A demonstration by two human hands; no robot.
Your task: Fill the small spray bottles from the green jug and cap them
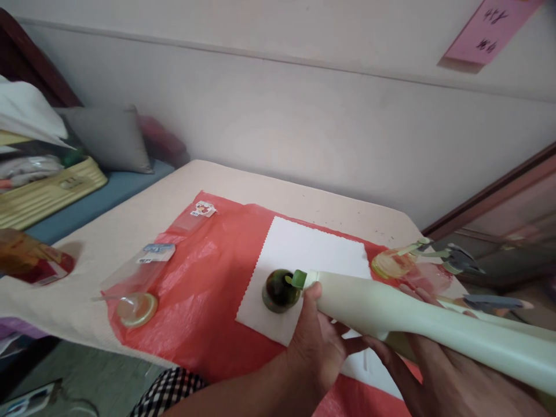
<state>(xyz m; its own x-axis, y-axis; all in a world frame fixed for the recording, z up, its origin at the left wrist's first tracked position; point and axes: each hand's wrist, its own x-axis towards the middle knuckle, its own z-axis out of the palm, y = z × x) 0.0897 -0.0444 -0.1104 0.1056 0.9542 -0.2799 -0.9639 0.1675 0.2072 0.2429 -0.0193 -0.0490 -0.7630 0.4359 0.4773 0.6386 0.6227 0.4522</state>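
A long pale green plastic container (391, 307) lies tilted across my two hands, its narrow neck ending in a darker green flap (299, 279). My left hand (315, 347) grips the neck from below, thumb up beside the flap. Further back, my right hand (452, 370) holds the container's underside, its fingers partly hidden. Right at the spout is a dark green round glass jar (278, 295), standing on a white sheet with scalloped edges (317, 240). Whether any liquid is flowing out cannot be made out.
Red plastic sheeting (208, 266) covers part of the cream table (252, 185). Clear packets (150, 260) and a small glass dish (136, 310) lie left. At right are a yellowish glass bowl (393, 263) and tools (463, 258). An amber bottle (35, 258) lies far left.
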